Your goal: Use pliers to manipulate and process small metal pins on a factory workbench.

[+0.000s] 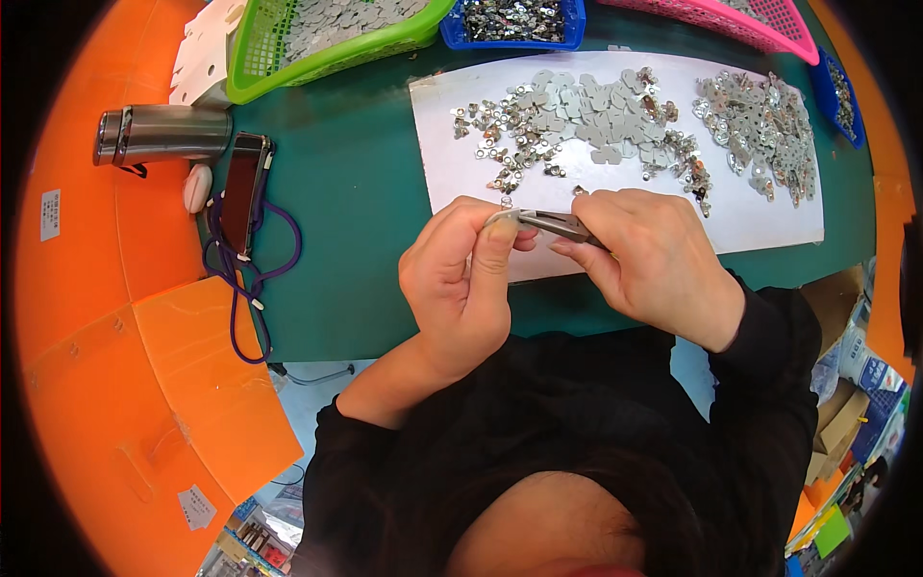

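My left hand (460,279) pinches a small flat metal piece (502,217) between thumb and fingers, with a little ring-shaped part standing at its upper edge. From the right, my right hand (654,255) is closed around a pair of pliers (562,225). The jaws of the pliers reach the metal piece at my left fingertips; whether they grip it is too small to tell. Just beyond my hands, a white board (615,216) carries a pile of flat grey metal plates (586,111), with small shiny metal fittings (514,144) around them.
Another metal heap (760,130) lies on the board's right. Behind stand a green basket (341,62), blue trays (514,43) and a pink basket (721,29). Left on the green table (336,250) are a steel flask (173,133) and a phone (244,192) with a purple cord; orange panels (77,288) flank it.
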